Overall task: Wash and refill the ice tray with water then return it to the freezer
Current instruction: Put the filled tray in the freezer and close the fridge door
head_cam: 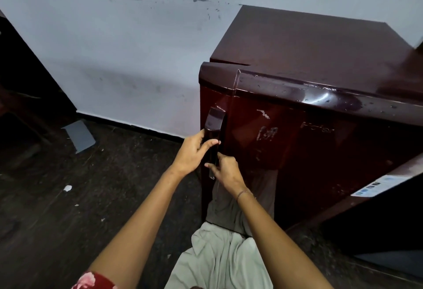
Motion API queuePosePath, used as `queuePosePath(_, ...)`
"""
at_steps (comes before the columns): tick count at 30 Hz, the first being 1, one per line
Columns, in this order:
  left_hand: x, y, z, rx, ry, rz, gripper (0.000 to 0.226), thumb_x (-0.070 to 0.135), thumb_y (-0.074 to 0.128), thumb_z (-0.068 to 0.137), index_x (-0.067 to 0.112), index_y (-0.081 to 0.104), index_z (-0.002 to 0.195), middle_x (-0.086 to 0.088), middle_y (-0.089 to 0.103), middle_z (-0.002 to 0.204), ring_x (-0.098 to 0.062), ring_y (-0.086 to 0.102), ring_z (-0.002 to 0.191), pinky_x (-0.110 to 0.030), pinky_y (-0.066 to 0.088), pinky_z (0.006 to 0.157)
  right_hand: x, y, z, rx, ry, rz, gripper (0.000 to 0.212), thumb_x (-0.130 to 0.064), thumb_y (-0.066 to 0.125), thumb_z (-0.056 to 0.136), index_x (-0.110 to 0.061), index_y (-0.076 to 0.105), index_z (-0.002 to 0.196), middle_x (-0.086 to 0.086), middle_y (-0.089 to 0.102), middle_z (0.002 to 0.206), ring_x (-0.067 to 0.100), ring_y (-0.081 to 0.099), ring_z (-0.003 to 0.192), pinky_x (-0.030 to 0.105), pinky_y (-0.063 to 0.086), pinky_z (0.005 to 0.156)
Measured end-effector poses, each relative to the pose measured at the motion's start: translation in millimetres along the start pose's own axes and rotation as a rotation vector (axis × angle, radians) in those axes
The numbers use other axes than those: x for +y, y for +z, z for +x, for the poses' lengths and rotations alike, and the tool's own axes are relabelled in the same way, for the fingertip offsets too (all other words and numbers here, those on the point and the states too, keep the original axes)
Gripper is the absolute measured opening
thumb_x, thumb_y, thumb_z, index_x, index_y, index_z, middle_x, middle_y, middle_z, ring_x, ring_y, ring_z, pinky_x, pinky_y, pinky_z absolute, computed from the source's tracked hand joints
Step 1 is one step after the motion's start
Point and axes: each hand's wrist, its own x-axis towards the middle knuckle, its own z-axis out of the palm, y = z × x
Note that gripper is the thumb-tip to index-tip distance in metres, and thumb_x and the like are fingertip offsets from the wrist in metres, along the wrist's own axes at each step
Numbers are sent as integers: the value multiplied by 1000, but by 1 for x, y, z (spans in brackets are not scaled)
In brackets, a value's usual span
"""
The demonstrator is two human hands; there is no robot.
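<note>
Head view, looking down at a maroon refrigerator [309, 48] standing against a pale wall [114, 48] on a dark floor [57, 220]. The door [297, 146] appears shut, with water droplets [320, 97] along its top edge. The handle [214, 123] is a dark bar mounted at the door's left edge, its long axis running vertically. The left hand [194, 151] grips the bar at mid-height, fingers curled behind it and thumb laid across its front. The right hand [225, 172], with a thin bracelet [245, 193] at the wrist, grips the lower end just beneath, the two hands nearly touching. Both hands are therefore already on the bar, the left above the right. The ice tray is not visible and neither hand carries it, so it is probably behind the door, though whether it has been washed cannot be told. A pull toward the person would probably swing the door open to the right. A grey scrap [79, 136] lies on the floor to the left.
</note>
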Motion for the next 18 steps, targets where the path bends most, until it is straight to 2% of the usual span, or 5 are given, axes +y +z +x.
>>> queuePosePath(8, -13, 2, 4, -7, 30, -55, 19, 13, 56, 92, 10, 61, 110, 8, 70, 94, -3, 67, 96, -16, 50, 84, -1, 3, -1, 17, 41, 1, 38, -34, 66, 86, -9, 60, 113, 10, 71, 92, 26, 68, 81, 40, 54, 77)
queuePosePath(12, -11, 5, -2, 41, 48, -24, 26, 33, 54, 89, 19, 59, 110, 5, 71, 93, -8, 68, 92, -24, 54, 83, -6, 4, -6, 41, 40, -41, 38, -35, 64, 86, -10, 58, 114, 9, 69, 88, 26, 67, 78, 38, 54, 73)
queuePosePath(14, -10, 7, -5, 74, 53, 51, 32, 41, 51, 89, 19, 58, 111, 0, 70, 88, -13, 68, 82, -26, 56, 76, -8, 7, -9, 69, 58, -48, 37, -35, 62, 88, -10, 56, 114, 8, 68, 90, 25, 67, 79, 39, 54, 72)
queuePosePath(16, -11, 11, -10, 106, 51, 194, 40, 45, 47, 91, 14, 57, 114, 4, 66, 81, -8, 64, 71, -21, 53, 67, -15, 9, -15, 101, 94, -77, 33, -33, 58, 91, -11, 53, 114, 7, 66, 95, 25, 66, 85, 40, 54, 73)
queuePosePath(18, -21, 13, -21, 131, 49, 363, 46, 49, 43, 92, 13, 56, 119, 3, 66, 82, -8, 63, 70, -24, 52, 64, -18, 15, -26, 134, 119, -82, 34, -31, 54, 93, -11, 48, 120, 7, 62, 105, 24, 62, 95, 38, 53, 76)
